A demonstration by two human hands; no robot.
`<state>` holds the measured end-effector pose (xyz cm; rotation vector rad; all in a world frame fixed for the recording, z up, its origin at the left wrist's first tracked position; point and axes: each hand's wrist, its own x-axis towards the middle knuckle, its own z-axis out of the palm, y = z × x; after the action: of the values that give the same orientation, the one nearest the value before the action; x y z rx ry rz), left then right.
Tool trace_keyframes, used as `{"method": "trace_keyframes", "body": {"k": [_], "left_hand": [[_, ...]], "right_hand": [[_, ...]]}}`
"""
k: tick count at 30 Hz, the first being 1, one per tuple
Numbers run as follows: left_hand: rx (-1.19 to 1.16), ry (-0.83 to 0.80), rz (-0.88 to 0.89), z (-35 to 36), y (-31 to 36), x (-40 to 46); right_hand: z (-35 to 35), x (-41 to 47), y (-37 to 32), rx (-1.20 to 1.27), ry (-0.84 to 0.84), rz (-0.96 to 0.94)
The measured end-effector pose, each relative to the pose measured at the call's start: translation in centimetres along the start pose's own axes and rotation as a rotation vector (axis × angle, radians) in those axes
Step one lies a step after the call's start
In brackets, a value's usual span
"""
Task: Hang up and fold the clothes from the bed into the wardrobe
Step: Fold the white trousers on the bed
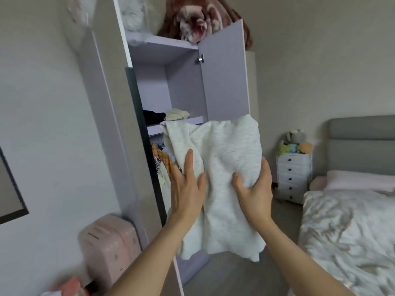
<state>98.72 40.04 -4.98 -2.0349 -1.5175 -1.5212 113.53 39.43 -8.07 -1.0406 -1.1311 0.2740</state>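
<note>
Here the person holds a folded cream-white knitted sweater (215, 180) up in front of the tall pale-lilac wardrobe (181, 82), just below its open shelf compartment. The left hand (187, 189) lies flat against the sweater's left side, fingers straight and pressing, so that grip is open. The right hand (254, 195) has its thumb and fingers curled round a bunch of the knit, a closed grip on the sweater's right edge.

The sweater looks soft, limp and fairly light: its lower edge sags below the hands and the surface is wrinkled, so it will probably slump out of its fold unless supported from underneath. A broad hold under both sides, palms spread, seems safest for sliding it flat onto the wardrobe shelf (179, 122).

That shelf, just above the sweater's top edge, already carries a black folded garment (154, 116) and a pale yellow one (177, 113). Below the shelf, hanging clothes (162, 159) show inside the wardrobe, left of the sweater.
</note>
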Motion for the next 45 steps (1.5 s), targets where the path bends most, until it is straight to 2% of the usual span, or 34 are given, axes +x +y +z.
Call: {"method": "trace_keyframes", "body": {"k": [5,10,17,24,30,35,39,45], "left_hand": [[0.035,-0.018,0.034,-4.0,-5.0,4.5],[0.091,0.023,0.103,-4.1,-7.2,7.6],[0.134,0.070,0.194,0.0,-7.4,10.2],[0.092,-0.026,0.160,8.7,-9.3,14.4],[0.070,0.050,0.122,19.1,-12.1,23.1],[0.014,0.154,0.067,29.1,-14.1,34.9],[-0.038,0.202,0.069,32.7,-16.2,41.6],[-0.101,0.334,0.093,36.7,-23.7,51.6]], "right_hand": [[7.4,1.2,-3.4,0.056,0.037,-0.080],[11.2,3.0,-3.7,0.012,0.085,-0.102],[12.1,6.2,-0.8,-0.066,0.157,-0.100],[13.8,12.3,6.0,-0.086,0.226,-0.085],[18.2,23.4,12.8,-0.055,0.180,-0.130],[22.8,37.7,18.0,-0.017,0.106,-0.189],[26.4,46.2,19.9,-0.017,0.059,-0.258],[35.6,56.2,23.2,0.058,-0.026,-0.334]]}}
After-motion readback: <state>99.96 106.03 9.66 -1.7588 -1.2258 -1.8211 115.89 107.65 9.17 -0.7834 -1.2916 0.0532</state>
